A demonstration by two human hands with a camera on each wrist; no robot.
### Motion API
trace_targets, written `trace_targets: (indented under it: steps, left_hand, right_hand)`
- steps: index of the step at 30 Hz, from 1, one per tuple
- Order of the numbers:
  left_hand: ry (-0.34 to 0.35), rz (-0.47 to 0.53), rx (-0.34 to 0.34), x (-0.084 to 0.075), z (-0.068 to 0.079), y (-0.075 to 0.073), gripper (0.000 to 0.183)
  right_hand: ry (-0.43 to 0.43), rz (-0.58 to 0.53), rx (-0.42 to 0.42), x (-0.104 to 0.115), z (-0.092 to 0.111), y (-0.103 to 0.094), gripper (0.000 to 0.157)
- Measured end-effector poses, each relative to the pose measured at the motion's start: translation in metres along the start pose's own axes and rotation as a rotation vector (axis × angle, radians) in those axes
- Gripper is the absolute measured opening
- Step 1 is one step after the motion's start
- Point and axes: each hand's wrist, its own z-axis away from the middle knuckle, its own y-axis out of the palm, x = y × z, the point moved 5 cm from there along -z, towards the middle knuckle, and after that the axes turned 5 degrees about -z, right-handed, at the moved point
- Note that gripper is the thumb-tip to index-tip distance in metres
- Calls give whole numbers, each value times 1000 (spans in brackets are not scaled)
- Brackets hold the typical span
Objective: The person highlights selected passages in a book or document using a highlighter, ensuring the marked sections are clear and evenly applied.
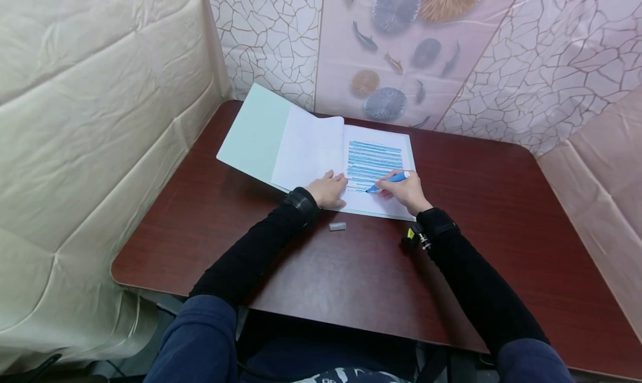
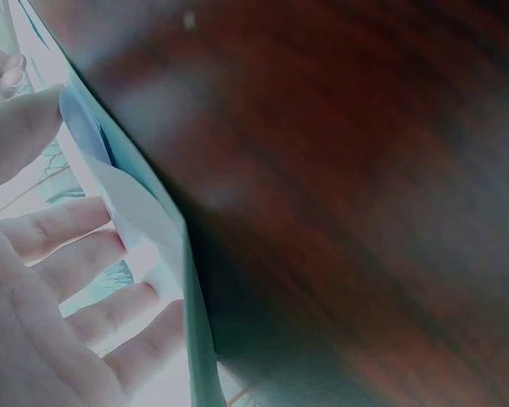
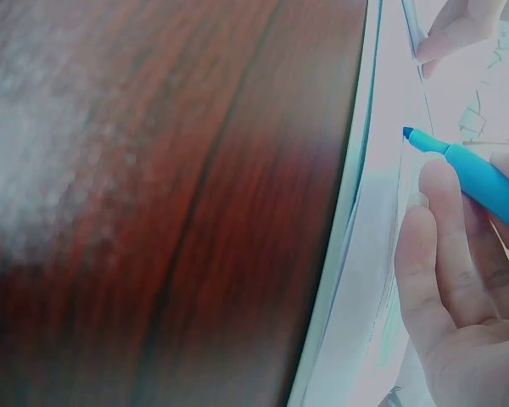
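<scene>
A folder with a pale green cover (image 1: pixel 252 131) lies spread on the table. Its right-hand page (image 1: pixel 376 200) carries lines of text covered in blue strokes. My right hand (image 1: pixel 408 192) pinches a blue highlighter (image 3: pixel 490 188), its dark tip at the lower lines of that page. Flat on the paper by the fold rests my left hand (image 1: pixel 328 190), fingers spread. In the left wrist view the left hand's fingers (image 2: pixel 85 254) are straight, against the paper at the folder's edge. A turned white sheet (image 1: pixel 312 149) covers part of the left cover.
A small pale grey cylinder (image 1: pixel 337 226) lies on the brown table (image 1: pixel 321 277) in front of the folder. Beside the right wrist is a black and yellow object (image 1: pixel 410 238). Cream fabric (image 1: pixel 110 121) hangs at the left, and patterned cloth (image 1: pixel 391 54) stands behind the table.
</scene>
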Motion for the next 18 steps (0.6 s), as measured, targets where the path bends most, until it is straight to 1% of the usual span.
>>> trace_targets:
  steps: [7,13,18]
  left_hand:
    - [-4,9,1,0,-1,1,69]
    - [-7,10,1,1,0,-1,69]
    - [-7,15,6,0,1,0,70]
  right_hand:
    - [-8,-12,1,-1,0,-4,29]
    - [4,3,-3,-3,-1,-4,30]
    - [6,-12,-5,-3,-1,-4,30]
